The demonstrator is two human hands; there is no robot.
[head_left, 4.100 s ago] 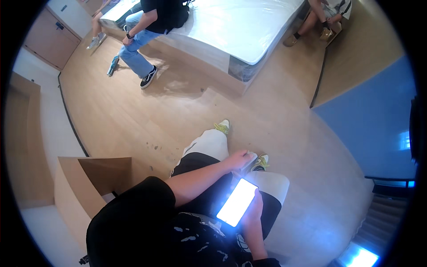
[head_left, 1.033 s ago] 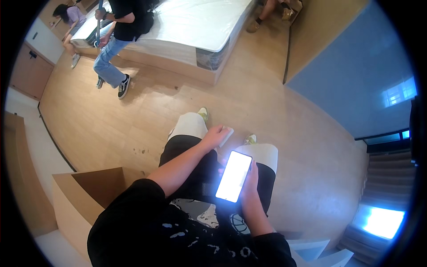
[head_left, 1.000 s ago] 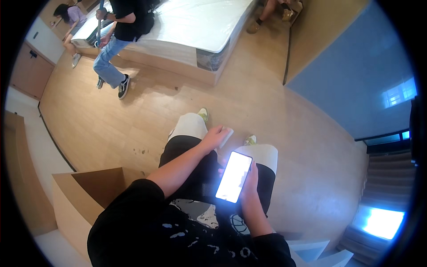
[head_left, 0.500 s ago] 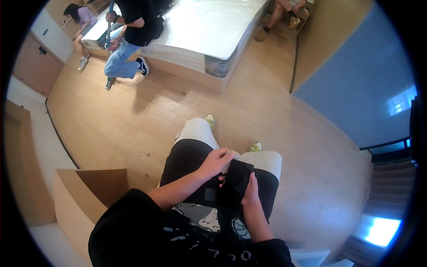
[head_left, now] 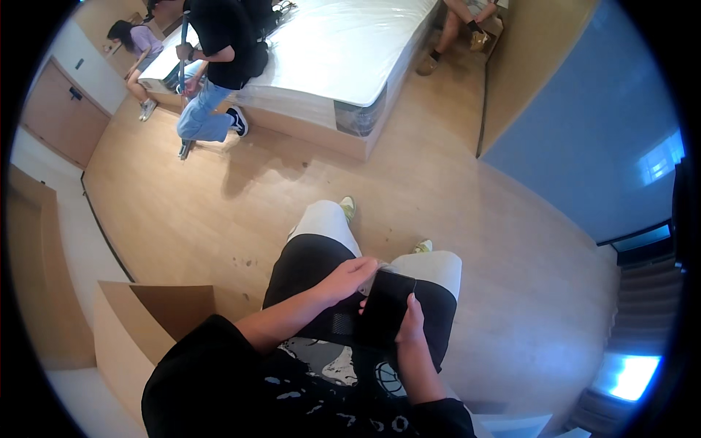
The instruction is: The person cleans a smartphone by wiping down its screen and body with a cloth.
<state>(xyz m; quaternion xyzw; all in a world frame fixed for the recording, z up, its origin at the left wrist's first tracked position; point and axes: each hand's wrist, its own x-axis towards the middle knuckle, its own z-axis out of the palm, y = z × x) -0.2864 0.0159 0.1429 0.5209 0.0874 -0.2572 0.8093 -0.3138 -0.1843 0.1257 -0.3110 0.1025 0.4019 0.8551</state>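
Above my lap, my right hand (head_left: 411, 321) is closed around a black phone (head_left: 387, 303), thumb along its right edge and fingertips showing at its left. The phone's dark face is turned up. My left hand (head_left: 349, 280) reaches to the phone's upper left corner with its fingers pinched together. A small pale, partly see-through piece (head_left: 381, 267) shows by those fingertips; I cannot make out what it is.
An open-topped wooden box (head_left: 120, 321) stands at my left. Ahead is a plastic-wrapped mattress (head_left: 328, 51) on a wooden bed base (head_left: 307, 137). A standing person (head_left: 219, 58) holds a long-handled floor mop (head_left: 185, 150); two others sit farther off. A blue panel (head_left: 584, 124) rises at right.
My left hand has come slightly lower and nearer to the phone's corner. The phone's face shows flatter now. The standing person and the mop appear slightly shifted as the view moves.
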